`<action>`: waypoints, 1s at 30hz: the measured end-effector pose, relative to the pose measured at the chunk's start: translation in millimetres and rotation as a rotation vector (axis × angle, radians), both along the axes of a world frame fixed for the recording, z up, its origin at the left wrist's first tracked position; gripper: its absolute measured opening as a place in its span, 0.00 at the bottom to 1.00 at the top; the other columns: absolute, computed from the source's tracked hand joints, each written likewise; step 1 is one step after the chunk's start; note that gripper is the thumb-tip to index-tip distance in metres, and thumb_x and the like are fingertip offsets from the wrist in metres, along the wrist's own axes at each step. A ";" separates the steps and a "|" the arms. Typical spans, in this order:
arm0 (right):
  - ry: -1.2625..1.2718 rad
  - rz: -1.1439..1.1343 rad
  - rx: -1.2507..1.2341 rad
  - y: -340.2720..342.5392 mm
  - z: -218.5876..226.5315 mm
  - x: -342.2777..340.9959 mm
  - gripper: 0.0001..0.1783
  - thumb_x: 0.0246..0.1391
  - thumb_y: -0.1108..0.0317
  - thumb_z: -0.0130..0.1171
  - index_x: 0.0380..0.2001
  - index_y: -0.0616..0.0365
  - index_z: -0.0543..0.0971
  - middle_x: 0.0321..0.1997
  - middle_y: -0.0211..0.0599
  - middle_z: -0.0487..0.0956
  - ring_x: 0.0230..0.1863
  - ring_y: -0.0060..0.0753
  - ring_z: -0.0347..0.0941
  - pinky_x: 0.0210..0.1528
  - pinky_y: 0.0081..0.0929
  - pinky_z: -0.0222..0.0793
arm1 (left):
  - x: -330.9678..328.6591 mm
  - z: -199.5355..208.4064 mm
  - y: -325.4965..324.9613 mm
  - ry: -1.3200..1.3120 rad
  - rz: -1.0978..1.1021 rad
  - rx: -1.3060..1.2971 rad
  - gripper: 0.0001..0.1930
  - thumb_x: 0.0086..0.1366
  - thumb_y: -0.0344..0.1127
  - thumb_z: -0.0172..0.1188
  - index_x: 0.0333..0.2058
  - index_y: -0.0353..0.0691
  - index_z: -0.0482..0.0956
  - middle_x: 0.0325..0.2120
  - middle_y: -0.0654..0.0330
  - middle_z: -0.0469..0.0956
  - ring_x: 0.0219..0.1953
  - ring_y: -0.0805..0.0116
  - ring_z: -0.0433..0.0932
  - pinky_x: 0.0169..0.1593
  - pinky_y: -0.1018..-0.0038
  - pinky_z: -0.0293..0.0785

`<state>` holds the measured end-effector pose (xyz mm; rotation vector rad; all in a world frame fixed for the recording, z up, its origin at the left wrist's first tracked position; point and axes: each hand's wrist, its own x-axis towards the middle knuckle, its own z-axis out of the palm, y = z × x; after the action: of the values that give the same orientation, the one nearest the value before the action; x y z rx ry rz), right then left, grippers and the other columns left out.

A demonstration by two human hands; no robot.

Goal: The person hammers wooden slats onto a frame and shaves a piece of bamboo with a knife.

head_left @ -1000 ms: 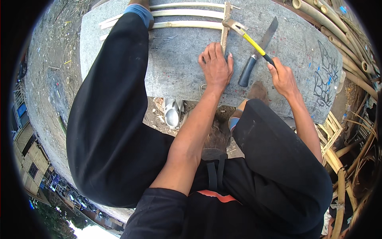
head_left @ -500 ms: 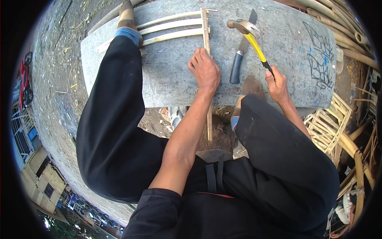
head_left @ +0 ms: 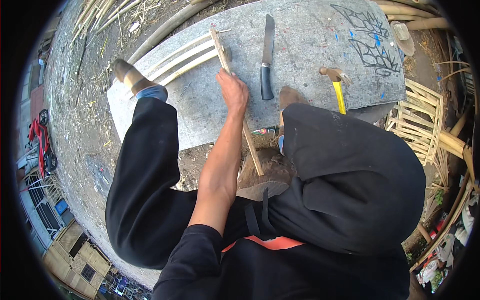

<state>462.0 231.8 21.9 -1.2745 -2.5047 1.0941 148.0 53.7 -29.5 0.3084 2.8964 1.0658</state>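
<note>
My left hand is closed around a long pale bamboo stick, which slants across the near edge of the grey board. Its far end meets several pale slats that run off to the left, near my left foot. My right hand is out of sight. A claw hammer with a yellow handle is at the board's near right; its lower handle is hidden behind my right knee, so I cannot tell whether it is held. Between stick and hammer lies a large knife with a black handle.
The grey board has dark scrawled marks at its right. A few nails lie left of my hand. A wooden stump stands below the stick. At the right is a slatted bamboo frame, with bamboo poles behind.
My right hand has gone from view, and the hammer now sits lower right, away from the knife. My view has shifted; the stick in my left hand is tilted more.
</note>
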 end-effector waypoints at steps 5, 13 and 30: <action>-0.027 -0.001 -0.003 -5.5 1.0 9.7 0.19 0.65 0.50 0.51 0.36 0.57 0.71 0.17 0.47 0.69 0.20 0.54 0.70 0.24 0.41 0.62 | -3.8 10.5 -12.8 -0.039 -0.002 0.005 0.19 0.69 0.31 0.48 0.56 0.29 0.62 0.44 0.37 0.68 0.44 0.35 0.72 0.47 0.49 0.68; -0.032 0.074 -0.014 -18.2 3.4 -19.2 0.19 0.65 0.49 0.51 0.36 0.56 0.71 0.18 0.48 0.69 0.21 0.55 0.71 0.25 0.42 0.62 | 3.3 8.6 -43.4 -0.051 -0.083 0.114 0.20 0.69 0.31 0.49 0.57 0.31 0.62 0.41 0.36 0.70 0.43 0.34 0.72 0.46 0.49 0.68; -0.027 0.260 -0.153 -22.7 -28.3 -90.2 0.20 0.64 0.48 0.52 0.35 0.55 0.71 0.19 0.49 0.71 0.23 0.56 0.72 0.26 0.42 0.63 | -25.8 9.3 -55.7 -0.120 -0.125 -0.122 0.23 0.70 0.37 0.48 0.61 0.38 0.61 0.40 0.42 0.70 0.35 0.36 0.77 0.36 0.49 0.74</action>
<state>371.8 209.1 -6.4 -1.0209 -2.7110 1.3545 122.2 -2.0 -20.1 0.3984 2.7791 0.8536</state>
